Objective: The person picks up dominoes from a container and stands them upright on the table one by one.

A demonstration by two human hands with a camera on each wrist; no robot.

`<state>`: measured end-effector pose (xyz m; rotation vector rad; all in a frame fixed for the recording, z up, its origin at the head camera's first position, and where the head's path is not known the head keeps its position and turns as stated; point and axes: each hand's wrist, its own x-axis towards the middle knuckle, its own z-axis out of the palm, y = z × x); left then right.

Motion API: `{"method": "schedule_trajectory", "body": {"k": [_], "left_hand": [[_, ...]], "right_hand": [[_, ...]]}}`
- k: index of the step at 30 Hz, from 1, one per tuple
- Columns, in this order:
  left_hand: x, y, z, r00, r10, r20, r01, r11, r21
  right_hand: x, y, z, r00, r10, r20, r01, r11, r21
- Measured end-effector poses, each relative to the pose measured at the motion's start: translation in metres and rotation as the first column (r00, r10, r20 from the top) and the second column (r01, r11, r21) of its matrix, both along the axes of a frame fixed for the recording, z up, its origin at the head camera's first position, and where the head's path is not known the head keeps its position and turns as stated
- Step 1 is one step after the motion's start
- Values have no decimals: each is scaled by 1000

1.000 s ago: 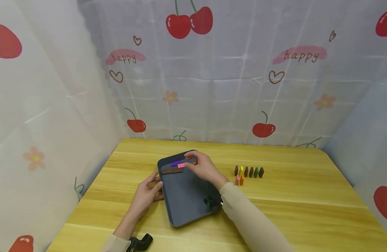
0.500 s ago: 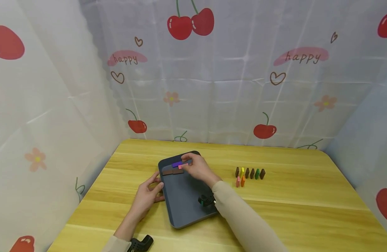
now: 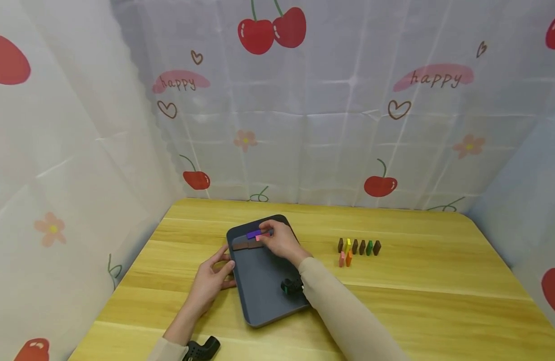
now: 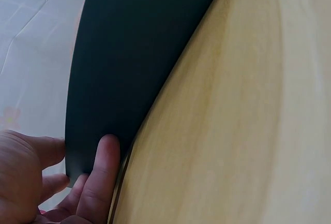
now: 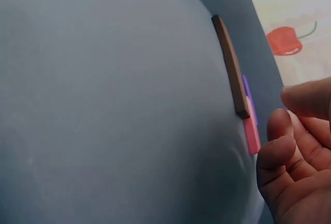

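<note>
In the head view my left hand (image 3: 210,275) rests at the left side of a dark grey tray (image 3: 270,288). The left wrist view has its fingertips touching the tray's outer wall (image 4: 129,53), one digit at the rim. My right hand (image 3: 282,240) is over the far end, fingers bent with a gap between them. Close to its fingertips is a pink domino block (image 5: 252,135), partly covered by the hand in the head view. A purple domino block (image 3: 253,234) lies behind it. Brown domino blocks (image 3: 240,246) lie end to end in front.
Right of the tray, a row of upright brown, yellow (image 3: 348,245) and green (image 3: 369,247) domino blocks stands on the wooden table (image 3: 417,301). One pink (image 3: 342,259) and one orange block (image 3: 349,258) stand before them. A patterned curtain (image 3: 304,150) surrounds the table.
My right hand has shifted slightly left along the tray's far end, covering more of the pink domino block, which itself stays beside the purple one. My left hand has kept its place.
</note>
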<state>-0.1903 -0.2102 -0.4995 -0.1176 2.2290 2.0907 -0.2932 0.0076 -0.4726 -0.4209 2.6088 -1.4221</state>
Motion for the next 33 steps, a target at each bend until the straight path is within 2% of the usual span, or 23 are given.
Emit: {"method": "schedule_trajectory", "body": {"k": [14,19,33], "left_hand": [[0,-1,-1,1000,10,0,-10,1000,-13],[0,0,0,1000,9,-2,-9,1000,-13],[0,1,0,1000,1,-11,-1,1000,-5]], "right_hand": [[-3,-2,-6,999,-25,-35,27,998,48],[-6,-2,-11,998,-29,-54,34,995,94],[-9,-2,-13,997,-4,-72,16,987,158]]}}
